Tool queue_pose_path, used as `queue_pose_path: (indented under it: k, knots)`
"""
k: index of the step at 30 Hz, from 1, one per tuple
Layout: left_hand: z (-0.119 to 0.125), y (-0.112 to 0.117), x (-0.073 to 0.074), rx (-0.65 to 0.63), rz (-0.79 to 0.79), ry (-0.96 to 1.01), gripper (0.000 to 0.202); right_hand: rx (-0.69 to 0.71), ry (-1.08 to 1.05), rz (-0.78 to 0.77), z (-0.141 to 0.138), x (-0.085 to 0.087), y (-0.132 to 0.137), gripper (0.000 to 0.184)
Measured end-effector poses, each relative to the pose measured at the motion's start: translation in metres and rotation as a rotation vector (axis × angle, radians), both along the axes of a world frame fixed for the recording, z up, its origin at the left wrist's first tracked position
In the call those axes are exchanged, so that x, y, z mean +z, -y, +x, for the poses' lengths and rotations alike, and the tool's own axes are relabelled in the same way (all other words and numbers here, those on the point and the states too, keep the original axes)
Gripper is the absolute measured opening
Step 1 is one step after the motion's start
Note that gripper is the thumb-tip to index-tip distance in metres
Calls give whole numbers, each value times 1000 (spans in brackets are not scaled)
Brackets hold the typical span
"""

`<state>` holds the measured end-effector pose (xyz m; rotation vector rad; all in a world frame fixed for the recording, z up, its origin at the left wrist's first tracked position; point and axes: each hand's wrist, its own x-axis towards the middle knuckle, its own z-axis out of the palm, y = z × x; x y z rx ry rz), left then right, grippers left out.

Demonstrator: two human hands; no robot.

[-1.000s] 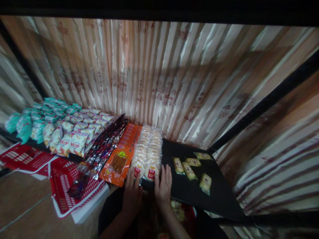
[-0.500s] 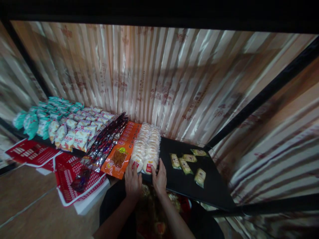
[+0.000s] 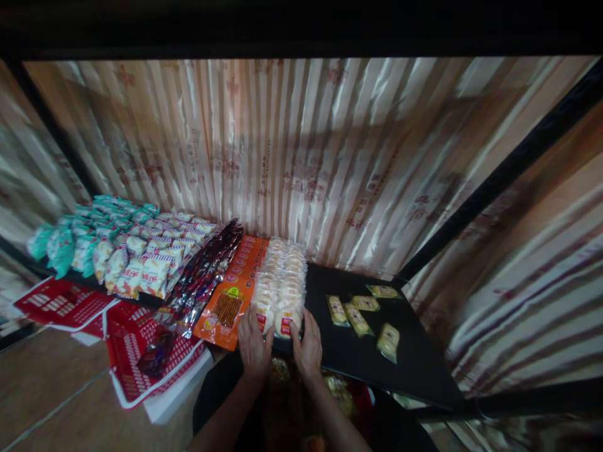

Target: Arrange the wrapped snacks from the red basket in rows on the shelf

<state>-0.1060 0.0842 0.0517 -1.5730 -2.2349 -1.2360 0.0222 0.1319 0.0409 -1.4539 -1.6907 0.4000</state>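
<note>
Two rows of round white rice crackers in clear wrappers with red labels lie side by side on the black shelf. My left hand curves round the front left corner of the left row, fingers along its side and thumb at the front. At the front right corner, my right hand clasps the other row in the same way. An orange snack bag with a picture of brown sticks lies just left of my left hand. Several small yellowish packets lie loose to the right.
Shiny dark purple packets, white chip-like bags and teal bags fill the shelf's left part. Red baskets stand below on the floor. A pleated curtain hangs behind, framed by black bars. More packets sit between my legs.
The view has shifted slightly, so everything appears a little lower. Both hands stay at the front end of the cracker rows, with the right fingers lying further along the outer side.
</note>
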Motion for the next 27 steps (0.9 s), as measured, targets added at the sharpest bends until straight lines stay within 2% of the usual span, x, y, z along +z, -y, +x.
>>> queue_pose_path:
  k: [4,8,11,15,19,23,27]
  knots:
    - [2,-3,-8,16,32,-6,59,2,9,14,0,-2,0,56]
    - [0,-3,-14,-1,75,-105,68,-1,18,5,1,0,1,56]
    - [-2,-5,-14,-55,87,-243,69,1,14,0,1,-1,0,55]
    - [0,-11,-10,-99,55,-361,61,-2,-45,-13,1,-5,0,56]
    - [5,-16,-6,-123,38,-371,56,-1,-151,-89,6,-4,-4,61]
    - [6,-17,-4,-144,13,-377,52,-40,-320,-223,11,8,-20,67]
    - [4,-17,-3,-167,-31,-374,53,-15,-491,-324,1,15,-36,68]
